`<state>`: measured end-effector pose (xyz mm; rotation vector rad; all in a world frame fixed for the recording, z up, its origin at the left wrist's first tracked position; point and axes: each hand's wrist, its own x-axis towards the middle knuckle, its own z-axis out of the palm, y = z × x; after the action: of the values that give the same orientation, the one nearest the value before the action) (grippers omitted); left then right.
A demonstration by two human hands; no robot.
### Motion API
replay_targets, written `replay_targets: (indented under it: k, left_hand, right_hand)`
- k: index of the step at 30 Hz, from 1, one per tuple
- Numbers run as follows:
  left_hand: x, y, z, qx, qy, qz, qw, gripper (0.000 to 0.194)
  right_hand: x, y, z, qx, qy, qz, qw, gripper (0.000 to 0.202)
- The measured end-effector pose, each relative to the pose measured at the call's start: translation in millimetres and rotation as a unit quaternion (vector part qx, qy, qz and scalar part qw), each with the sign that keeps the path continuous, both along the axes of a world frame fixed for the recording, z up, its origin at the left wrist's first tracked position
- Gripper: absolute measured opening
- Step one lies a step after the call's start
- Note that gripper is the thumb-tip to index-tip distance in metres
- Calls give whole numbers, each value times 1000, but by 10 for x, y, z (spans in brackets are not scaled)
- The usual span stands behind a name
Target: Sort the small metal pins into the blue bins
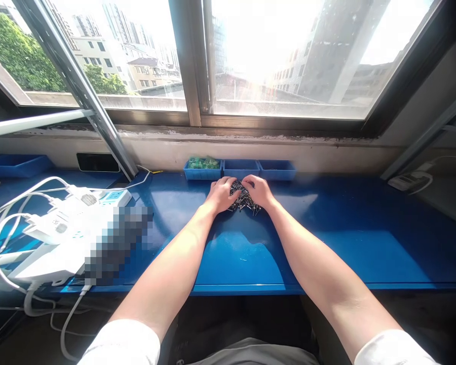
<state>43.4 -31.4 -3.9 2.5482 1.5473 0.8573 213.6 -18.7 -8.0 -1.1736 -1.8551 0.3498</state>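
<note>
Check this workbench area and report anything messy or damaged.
The strip under the window looks ragged, perhaps flaking. At left, white cables sprawl in a tangle, some drooping past the table's front edge. Small metal pieces lie heaped loose by both hands, not clearly spilled.

Workshop-type bench or small-parts assembly station, set against a window wall. Long blue surface (pixel 311 243) seen across centre of frame. Small blue bins (pixel 203 173) lined up at its back edge, centre; green items held in the leftmost. Pile of small metal pieces (pixel 247 202) heaped just in front of the bins. White power strips (pixel 57 243) with plugs and cables crowded at left. Slotted metal post (pixel 106 129) seen upper left. Paint chipped along the sill; buildings and trees visible through glass, top of frame.
</note>
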Motion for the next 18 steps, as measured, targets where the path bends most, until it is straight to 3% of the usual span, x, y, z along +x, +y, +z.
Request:
replay_targets:
  k: [5,13,18]
  left_hand:
    - [22,-4,30,43,-30,-23,998,27]
    - [-12,48,10,40,-78,-21,996,24]
    - [-9,65,13,39,-123,-3,992,24]
  right_hand:
    - [-79,-49,38,-28,70,79,994,17]
    - [-104,-56,18,-103,77,134,983,16]
    - [-94,-64,28,-54,58,121,989,33]
